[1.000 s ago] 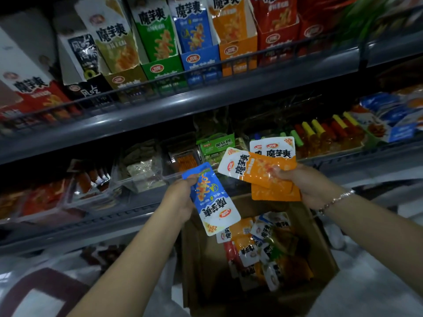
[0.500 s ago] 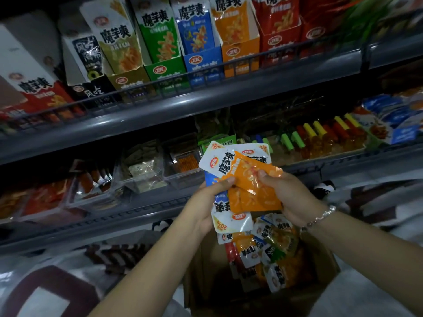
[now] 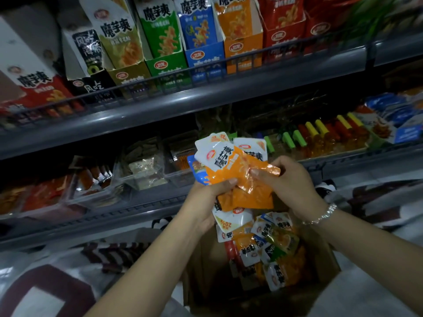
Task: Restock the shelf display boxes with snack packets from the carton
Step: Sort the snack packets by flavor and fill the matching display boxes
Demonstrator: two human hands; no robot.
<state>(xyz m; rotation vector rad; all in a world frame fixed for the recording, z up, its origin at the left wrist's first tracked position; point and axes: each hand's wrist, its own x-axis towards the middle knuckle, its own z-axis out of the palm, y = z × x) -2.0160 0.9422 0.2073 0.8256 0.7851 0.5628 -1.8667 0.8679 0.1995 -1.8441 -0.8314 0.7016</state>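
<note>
Both hands hold one bunch of snack packets right above the open carton (image 3: 196, 271). The left hand (image 3: 206, 197) has its fingers curled round the bottom of the bunch, with the thumb pressed on the front orange packet (image 3: 238, 170). The right hand (image 3: 290, 181) pinches the same orange packet by its right edge. A blue packet (image 3: 194, 168) peeks out on the left side of the bunch, touching the orange one, and a white packet end (image 3: 231, 220) sticks out under the left hand, just above the carton. A shiny bracelet (image 3: 320, 216) sits on the right wrist. Inside the carton lies a heap of loose packets (image 3: 265, 248), orange, white, red and green, all mixed up and pushed to the far right side of the carton. High above the carton, on the top shelf (image 3: 206, 99), the display boxes stand in a row: a black box (image 3: 91, 85), an olive box (image 3: 128, 74), a green box (image 3: 167, 67), a blue box (image 3: 206, 58), an orange box (image 3: 242, 51) and a red box (image 3: 283, 37). On the shelf just behind the bunch of packets are clear tubs (image 3: 146, 172) of snacks, and to the right of them some small bottles (image 3: 320, 138) with coloured caps.
</note>
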